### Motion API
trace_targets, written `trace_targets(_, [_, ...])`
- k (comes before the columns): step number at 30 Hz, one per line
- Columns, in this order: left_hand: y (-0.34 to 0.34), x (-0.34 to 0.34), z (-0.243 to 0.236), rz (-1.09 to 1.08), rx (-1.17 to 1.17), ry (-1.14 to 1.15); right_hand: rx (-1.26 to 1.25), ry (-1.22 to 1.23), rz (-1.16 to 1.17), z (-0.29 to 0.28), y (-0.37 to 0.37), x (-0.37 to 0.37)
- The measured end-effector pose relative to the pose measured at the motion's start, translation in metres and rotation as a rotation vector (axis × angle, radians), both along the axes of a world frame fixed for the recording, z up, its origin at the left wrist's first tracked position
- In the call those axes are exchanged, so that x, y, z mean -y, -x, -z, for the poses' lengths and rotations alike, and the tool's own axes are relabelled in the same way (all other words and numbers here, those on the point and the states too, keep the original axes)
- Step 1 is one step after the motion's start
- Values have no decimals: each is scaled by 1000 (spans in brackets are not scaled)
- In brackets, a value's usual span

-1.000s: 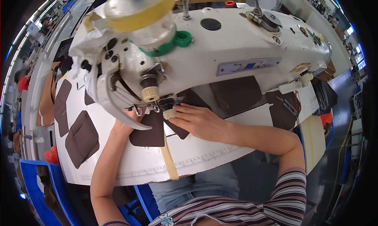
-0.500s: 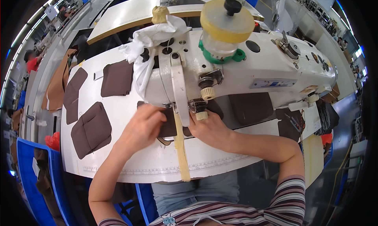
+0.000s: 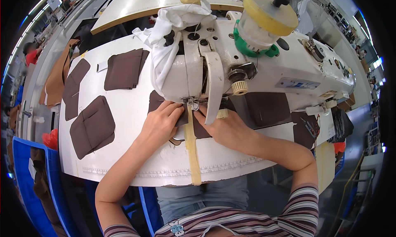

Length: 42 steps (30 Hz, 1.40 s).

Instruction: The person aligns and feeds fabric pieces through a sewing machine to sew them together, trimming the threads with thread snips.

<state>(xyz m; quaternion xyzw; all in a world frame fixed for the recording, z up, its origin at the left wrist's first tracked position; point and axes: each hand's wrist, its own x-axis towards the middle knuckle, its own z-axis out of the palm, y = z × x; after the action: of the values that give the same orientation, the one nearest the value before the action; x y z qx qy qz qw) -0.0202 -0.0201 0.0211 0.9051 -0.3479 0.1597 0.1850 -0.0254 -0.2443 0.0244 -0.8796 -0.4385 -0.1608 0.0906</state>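
A dark brown fabric piece (image 3: pixel 156 101) lies beneath the presser foot (image 3: pixel 190 105) of a white sewing machine (image 3: pixel 247 74). At its left side my left hand (image 3: pixel 161 123) is closed, fingertips pressed together on the fabric close to the foot. My right hand (image 3: pixel 227 127) rests on the fabric just right of the foot, its index finger reaching toward the needle area. The machine's knobs and lever hide part of those right fingers. A yellow tape strip (image 3: pixel 189 146) runs from the foot to the table's front edge.
Left on the table lie stitched brown pieces (image 3: pixel 93 127), a long brown piece (image 3: pixel 76 88) and a brown fabric stack (image 3: pixel 123 70). Another brown piece (image 3: pixel 268 109) sits beneath the machine arm. White cloth (image 3: pixel 165 51) drapes the machine head. A blue bin (image 3: pixel 53 187) stands at lower left.
The view has shifted, so the machine head appears farther right and higher. My left fingers are straighter, and more fabric shows behind them. Both hands stay beside the foot.
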Motion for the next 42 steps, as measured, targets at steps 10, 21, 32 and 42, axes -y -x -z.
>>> trace_targets(10, [10, 7, 2, -32, 32, 79, 229, 40, 3, -1, 3, 2])
trace_targets(21, [14, 19, 3, 26, 90, 39, 217, 3, -5, 1, 0, 2])
trace_targets(32, [8, 24, 5, 37, 181, -46, 277, -8, -20, 4, -1, 0])
trace_targets(42, [5, 23, 4, 49, 189, -58, 280, 39, -12, 3, -2, 0])
